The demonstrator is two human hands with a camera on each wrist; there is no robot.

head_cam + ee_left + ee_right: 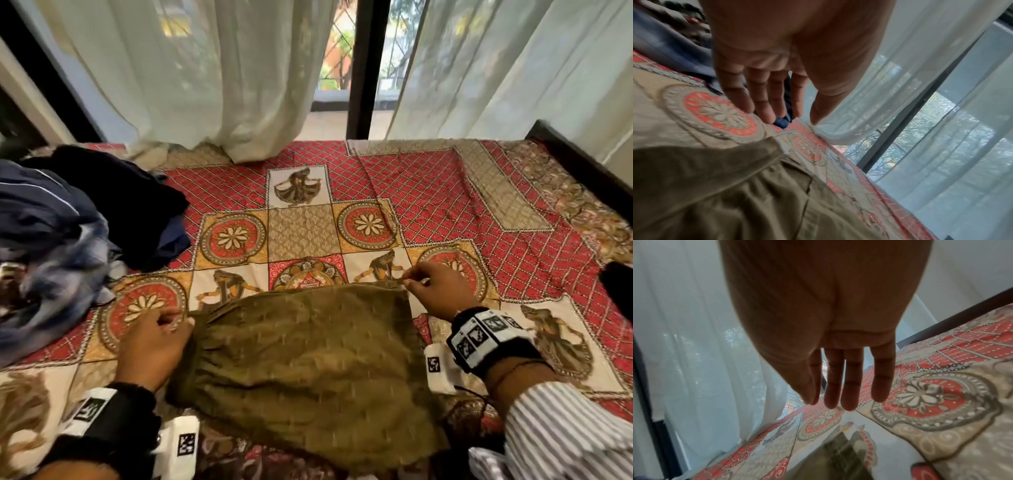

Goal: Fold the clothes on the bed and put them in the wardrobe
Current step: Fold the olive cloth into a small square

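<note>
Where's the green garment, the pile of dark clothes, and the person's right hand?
olive-green garment (301,359): head view, middle of the cloth.
pile of dark clothes (68,219): head view, top of the heap.
right hand (442,291): head view, back of the hand.

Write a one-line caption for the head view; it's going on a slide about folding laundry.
Both hands, left hand and right hand, at the far corners of an olive garment on a patterned bedspread, dark clothes pile at left.

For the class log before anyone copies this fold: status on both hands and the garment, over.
Left hand and right hand open, at the far corners of the olive garment. Garment flat on the bedspread. Unfolded dark clothes pile waits left.
</note>
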